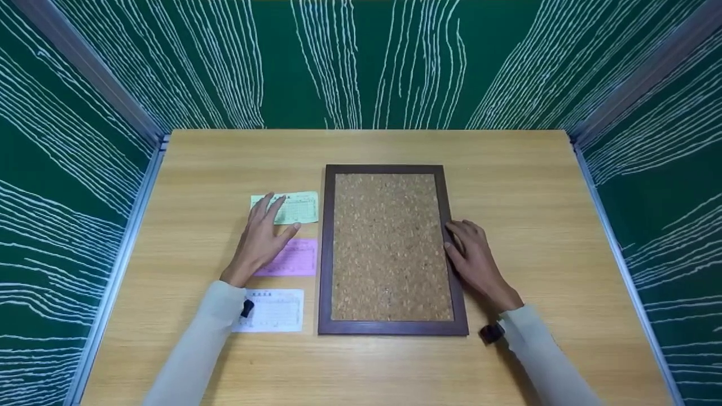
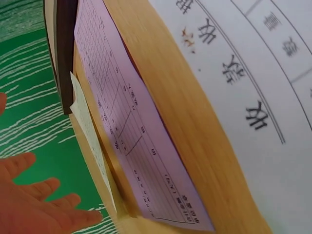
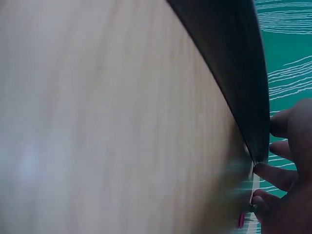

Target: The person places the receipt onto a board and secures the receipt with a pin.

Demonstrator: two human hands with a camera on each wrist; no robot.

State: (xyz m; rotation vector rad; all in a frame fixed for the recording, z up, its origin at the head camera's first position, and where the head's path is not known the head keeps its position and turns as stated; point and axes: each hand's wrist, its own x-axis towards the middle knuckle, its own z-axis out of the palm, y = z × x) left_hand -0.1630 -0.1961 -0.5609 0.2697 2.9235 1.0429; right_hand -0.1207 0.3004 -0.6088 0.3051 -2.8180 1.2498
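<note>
A cork board (image 1: 389,248) in a dark brown frame lies upright on the table. My right hand (image 1: 474,256) holds its right edge with bent fingers, seen also in the right wrist view, where the frame (image 3: 234,63) runs up from the fingertips. My left hand (image 1: 262,239) is spread, fingers apart, above the left-hand papers and holds nothing. It partly covers a green printed slip (image 1: 299,208) and a pink slip (image 1: 299,257). Nearer the front lies a white slip (image 1: 276,310), partly under the left sleeve. Whether the left fingertips touch the green slip, I cannot tell.
The wooden table (image 1: 389,372) carries the board and slips. Green walls (image 1: 366,62) with white wavy lines enclose its back and sides. A tiny pink object (image 3: 241,219) shows beyond the right fingers, too small to identify.
</note>
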